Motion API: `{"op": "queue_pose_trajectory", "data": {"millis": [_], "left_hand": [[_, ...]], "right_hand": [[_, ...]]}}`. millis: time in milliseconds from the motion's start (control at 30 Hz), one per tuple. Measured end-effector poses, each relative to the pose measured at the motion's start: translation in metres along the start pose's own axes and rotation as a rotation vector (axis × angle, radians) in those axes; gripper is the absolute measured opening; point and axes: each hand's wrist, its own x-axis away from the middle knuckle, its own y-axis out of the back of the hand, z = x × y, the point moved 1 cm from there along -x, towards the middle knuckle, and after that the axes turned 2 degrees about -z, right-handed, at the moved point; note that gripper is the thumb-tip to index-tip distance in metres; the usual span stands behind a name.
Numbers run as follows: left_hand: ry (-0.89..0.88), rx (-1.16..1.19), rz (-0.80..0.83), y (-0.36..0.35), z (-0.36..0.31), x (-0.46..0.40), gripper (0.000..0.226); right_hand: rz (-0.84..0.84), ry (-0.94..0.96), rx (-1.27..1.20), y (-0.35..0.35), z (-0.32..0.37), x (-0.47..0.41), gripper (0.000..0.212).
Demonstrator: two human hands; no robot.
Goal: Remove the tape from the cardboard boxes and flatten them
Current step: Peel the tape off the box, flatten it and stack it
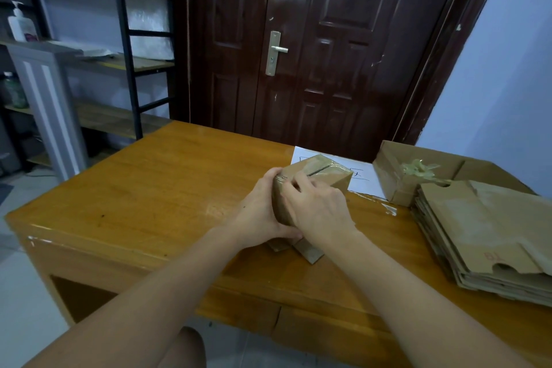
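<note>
Looks like a back storeroom: metal shelving point(125, 39), dark wooden door point(313, 48), stacked flattened cardboard point(484, 236) on a desk point(143, 188).

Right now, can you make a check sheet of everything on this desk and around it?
Surface: wooden desk, glossy, paper sheet at the far edge.
Job's things: taped box held tilted; flat stack on the right.
Clutter: open box holding a tape wad; loose tape strip.
Hands: left hand grips the box; right hand fingers pick at its tape.
Cables: nothing seen.
Surroundings: dark door, shelves, pump bottle.
</note>
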Motion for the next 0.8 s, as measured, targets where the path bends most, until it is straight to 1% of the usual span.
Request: {"op": "queue_pose_trajectory", "data": {"millis": [67,167,267,367,433,533,567,667,733,800], "left_hand": [[-0.011,-0.002,-0.021,-0.002,-0.001,0.001,0.138],[-0.025,-0.040,-0.033,-0.005,-0.002,0.001,0.136],[-0.040,-0.088,-0.050,-0.011,-0.004,0.001,0.135],[-0.029,-0.079,-0.052,-0.011,-0.001,0.000,0.136],[-0.015,-0.042,-0.024,-0.005,0.005,-0.003,0.133],[-0.006,-0.021,0.016,0.008,0.014,-0.007,0.116],[-0.009,-0.020,0.017,0.010,0.016,-0.008,0.111],[-0.008,-0.012,0.014,0.012,0.019,-0.008,0.105],[-0.004,-0.005,0.015,0.010,0.018,-0.008,0.103],[-0.010,-0.002,0.007,0.009,0.016,-0.008,0.100]], "right_hand": [[-0.022,0.009,-0.039,-0.004,-0.003,-0.001,0.036],[-0.095,0.023,-0.027,-0.007,-0.007,-0.001,0.025],[-0.127,-0.022,-0.043,-0.008,-0.012,-0.003,0.024],[-0.148,-0.053,-0.126,-0.006,-0.016,-0.007,0.019],[-0.113,-0.033,-0.186,-0.004,-0.016,-0.006,0.018],[-0.045,-0.071,-0.217,0.003,-0.013,-0.005,0.046],[-0.035,-0.074,-0.205,0.005,-0.012,-0.006,0.050],[0.046,-0.035,-0.094,0.004,-0.007,-0.009,0.039],[0.060,-0.024,-0.064,0.003,-0.004,-0.013,0.033],[0.116,0.022,-0.017,-0.001,-0.001,-0.017,0.036]]}}
